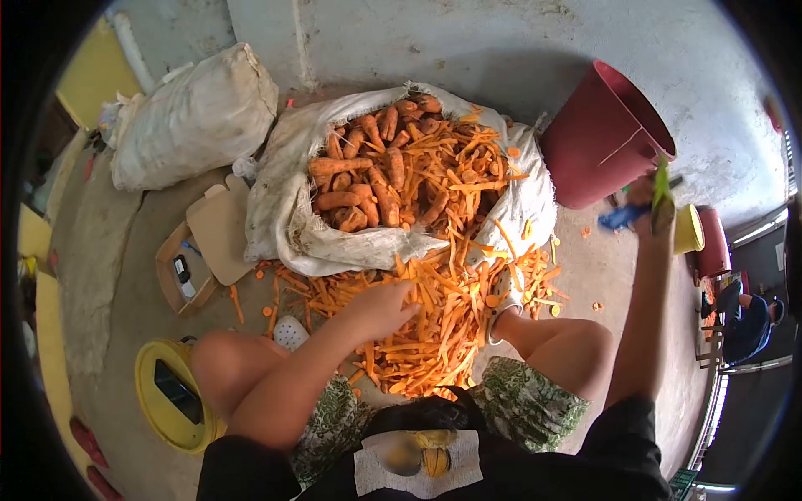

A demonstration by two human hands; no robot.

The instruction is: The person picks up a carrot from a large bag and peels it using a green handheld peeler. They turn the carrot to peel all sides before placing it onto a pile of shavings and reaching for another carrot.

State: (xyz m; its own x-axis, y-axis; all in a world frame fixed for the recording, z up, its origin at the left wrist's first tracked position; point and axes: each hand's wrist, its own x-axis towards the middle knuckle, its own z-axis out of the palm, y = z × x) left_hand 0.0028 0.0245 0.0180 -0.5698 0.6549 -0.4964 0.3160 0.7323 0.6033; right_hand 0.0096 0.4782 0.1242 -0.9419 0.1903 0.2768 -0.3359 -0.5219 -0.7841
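The concrete floor (pixel 601 275) between your knees holds 1 heap of carrot peelings (pixel 434 326). Your left hand (pixel 386 307) rests on it, grip unclear. Your raised right hand (pixel 653 204) clasps a peeler (pixel 620 219). The strips look light, limp and slippery, best scooped from beneath.

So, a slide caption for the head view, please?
Left hand on carrot peelings; right hand holds blue-handled tool aloft.

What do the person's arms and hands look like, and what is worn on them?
The left hand and right hand are bare: no gloves, and no ring or watch shows. The forearms are bare too. Short black sleeves cover the upper arms: the left sleeve and the right sleeve.
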